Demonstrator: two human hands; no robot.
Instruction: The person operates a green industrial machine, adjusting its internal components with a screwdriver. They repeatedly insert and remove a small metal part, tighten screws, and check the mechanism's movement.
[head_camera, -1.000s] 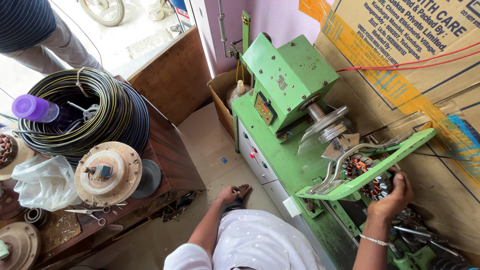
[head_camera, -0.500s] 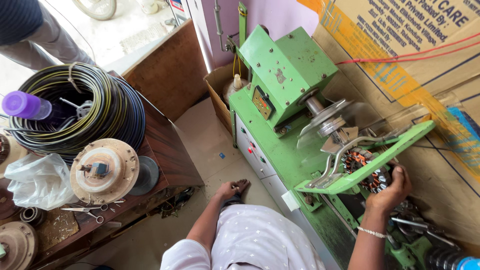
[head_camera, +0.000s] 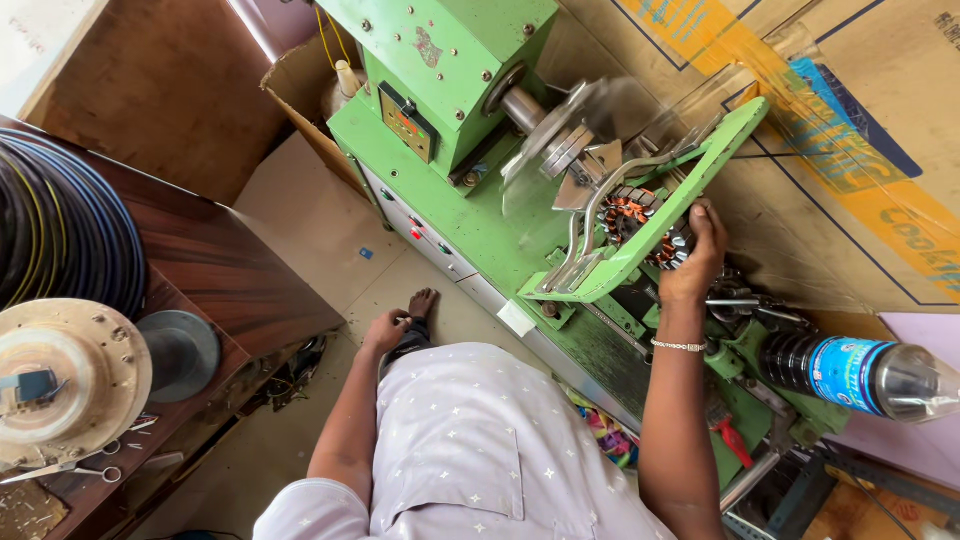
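A green winding machine (head_camera: 450, 75) stands in front of me with a blurred spinning disc (head_camera: 565, 130) on its shaft. My right hand (head_camera: 697, 255) grips a round stator with copper coils (head_camera: 640, 225) held behind a green slanted frame (head_camera: 665, 200). My left hand (head_camera: 385, 330) rests closed on my knee, holding nothing that I can see. A bangle sits on my right wrist.
A dark plastic bottle (head_camera: 850, 375) lies on the machine at right. Cardboard sheets (head_camera: 850, 120) stand behind it. A wooden table (head_camera: 220, 265) at left carries a cable coil (head_camera: 55, 230), a round motor housing (head_camera: 60, 380) and scissors (head_camera: 60, 470). Red-handled pliers (head_camera: 735, 440) lie low right.
The view has tilted down and drawn closer to the machine. My right hand stays on the stator and my left hand stays on my knee. The person at upper left is out of view.
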